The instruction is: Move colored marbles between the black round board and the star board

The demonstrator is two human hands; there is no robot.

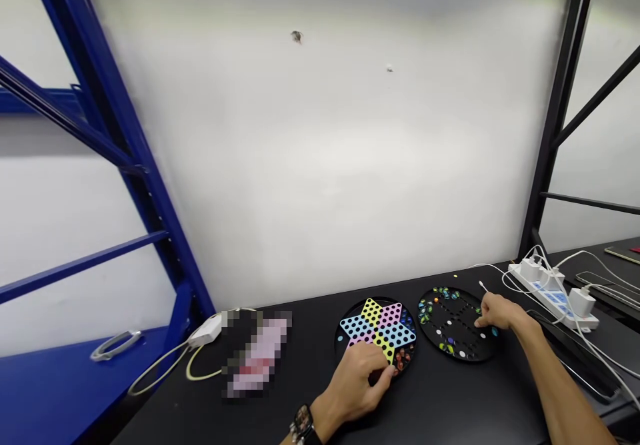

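"Left?"
"See a pastel, hole-punched star board (pixel 376 324), partly behind curled fingers of the left hand (pixel 357 377); can't tell if gripping."
"Farther right?"
"See a round black tray (pixel 461 338) with glassy marbles (pixel 426 312), partly beneath bent fingers of the right hand (pixel 500 313); can't tell there either."

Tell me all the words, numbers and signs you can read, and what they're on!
None can be read for sure.
Watch: screen too small and blurred.
Power strip: blue patches, but any print is too small.
Pink item: hidden by blocky blurring.
Star board: coloured, with holes; no writing visible.
Round board: no writing visible either.
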